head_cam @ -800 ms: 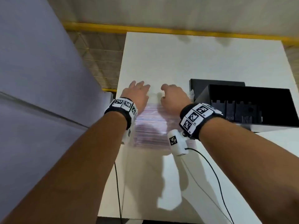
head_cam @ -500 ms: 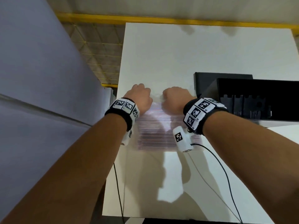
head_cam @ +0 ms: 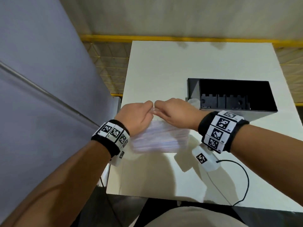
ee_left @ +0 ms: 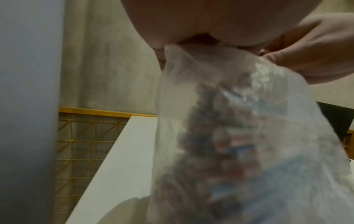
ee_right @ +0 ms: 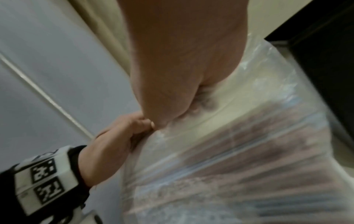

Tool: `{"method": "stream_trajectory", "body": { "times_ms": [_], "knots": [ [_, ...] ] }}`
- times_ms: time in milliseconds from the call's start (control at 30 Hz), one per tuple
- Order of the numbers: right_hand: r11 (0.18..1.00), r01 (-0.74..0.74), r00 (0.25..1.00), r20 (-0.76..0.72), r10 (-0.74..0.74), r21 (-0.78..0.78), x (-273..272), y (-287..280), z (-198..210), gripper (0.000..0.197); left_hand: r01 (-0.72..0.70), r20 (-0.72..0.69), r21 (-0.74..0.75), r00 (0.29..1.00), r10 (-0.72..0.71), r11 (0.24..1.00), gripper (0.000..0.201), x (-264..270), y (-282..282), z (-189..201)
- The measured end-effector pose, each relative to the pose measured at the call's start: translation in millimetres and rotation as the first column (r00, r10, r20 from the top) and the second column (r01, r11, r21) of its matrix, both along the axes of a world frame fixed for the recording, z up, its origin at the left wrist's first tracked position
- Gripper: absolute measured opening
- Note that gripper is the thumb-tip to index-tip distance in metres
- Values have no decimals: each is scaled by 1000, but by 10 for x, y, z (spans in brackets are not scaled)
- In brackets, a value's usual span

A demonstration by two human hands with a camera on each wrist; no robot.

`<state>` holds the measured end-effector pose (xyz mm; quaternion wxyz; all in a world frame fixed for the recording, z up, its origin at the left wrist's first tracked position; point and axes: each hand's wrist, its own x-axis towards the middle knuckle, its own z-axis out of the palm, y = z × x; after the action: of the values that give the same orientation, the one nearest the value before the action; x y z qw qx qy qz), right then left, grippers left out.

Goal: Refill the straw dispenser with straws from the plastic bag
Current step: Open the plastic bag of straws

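A clear plastic bag [head_cam: 162,138] packed with pink and pale straws hangs above the white table [head_cam: 164,71], lifted by its top edge. My left hand [head_cam: 139,115] and right hand [head_cam: 173,113] pinch that top edge side by side, knuckles almost touching. In the left wrist view the bag [ee_left: 249,136] hangs down from my left hand [ee_left: 191,30] with the straw ends showing through. The right wrist view shows the bag [ee_right: 239,159] under my right hand [ee_right: 182,75], with the left hand [ee_right: 122,133] gripping beside it. The black straw dispenser [head_cam: 232,97] stands open-topped just right of the hands.
A grey wall panel [head_cam: 41,95] runs close along the table's left side. A yellow wire rack [head_cam: 111,69] sits beyond the table's far left corner. A black cable [head_cam: 244,181] trails from my right wrist over the near table edge.
Both hands closed from flat on the bag to pinching its top edge, and raised the bag off the table. The head view pulled back and up.
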<state>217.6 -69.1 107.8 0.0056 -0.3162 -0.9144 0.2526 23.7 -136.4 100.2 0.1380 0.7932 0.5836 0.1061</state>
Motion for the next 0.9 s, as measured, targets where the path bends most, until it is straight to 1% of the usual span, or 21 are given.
{"method": "stream_trajectory", "body": {
  "times_ms": [67, 100, 133, 167, 233, 300, 333, 400, 500, 567, 633, 700, 800, 867, 900],
  "knots": [
    [998, -40, 996, 77, 35, 58, 100, -124, 86, 32, -35, -94, 34, 995, 38, 999, 38, 22, -117, 76],
    [996, -49, 994, 100, 41, 76, 143, -175, 130, 33, -45, -130, 55, 990, 52, 997, 41, 45, -160, 112],
    [994, -55, 994, 104, 45, 93, 180, -216, 182, 34, -45, -135, 94, 989, 58, 995, 41, 76, -194, 145],
    [992, -60, 994, 94, 50, 109, 202, -250, 235, 34, -37, -109, 148, 993, 53, 988, 39, 109, -220, 171],
    [990, -68, 997, 50, 62, 125, 224, -326, 343, 33, -12, 12, 253, 1000, 9, 967, 32, 185, -252, 215],
    [987, -63, 998, 27, 59, 148, 241, -388, 395, 33, -15, 87, 288, 996, -10, 958, 25, 250, -285, 262],
    [984, -56, 998, 31, 51, 168, 254, -397, 403, 34, -25, 83, 290, 997, 1, 957, 25, 263, -298, 287],
    [974, -50, 998, 53, 39, 220, 293, -418, 413, 37, -9, 14, 309, 1000, 5, 951, 29, 259, -337, 324],
    [956, -92, 995, 68, 76, 279, 342, -428, 409, 40, 117, -122, 330, 989, -80, 937, 39, 216, -351, 317],
    [948, -106, 993, 88, 83, 300, 360, -438, 435, 33, 204, -203, 345, 969, -139, 916, 41, 187, -335, 291],
    [947, -106, 992, 103, 78, 304, 385, -426, 436, 26, 259, -265, 346, 949, -172, 902, 40, 173, -326, 282],
    [950, -92, 995, 52, 80, 298, 415, -427, 445, 18, 280, -316, 332, 933, -174, 901, 37, 167, -327, 303],
    [945, -97, 993, -39, 115, 312, 406, -443, 436, 6, 255, -363, 344, 924, -122, 904, 36, 178, -298, 333],
    [952, -86, 991, -72, 112, 295, 394, -422, 435, 9, 268, -380, 372, 918, -118, 889, 37, 173, -259, 347],
    [956, -69, 993, -68, 92, 286, 404, -405, 446, 16, 290, -390, 403, 913, -123, 868, 37, 160, -239, 346]
  ]
}}
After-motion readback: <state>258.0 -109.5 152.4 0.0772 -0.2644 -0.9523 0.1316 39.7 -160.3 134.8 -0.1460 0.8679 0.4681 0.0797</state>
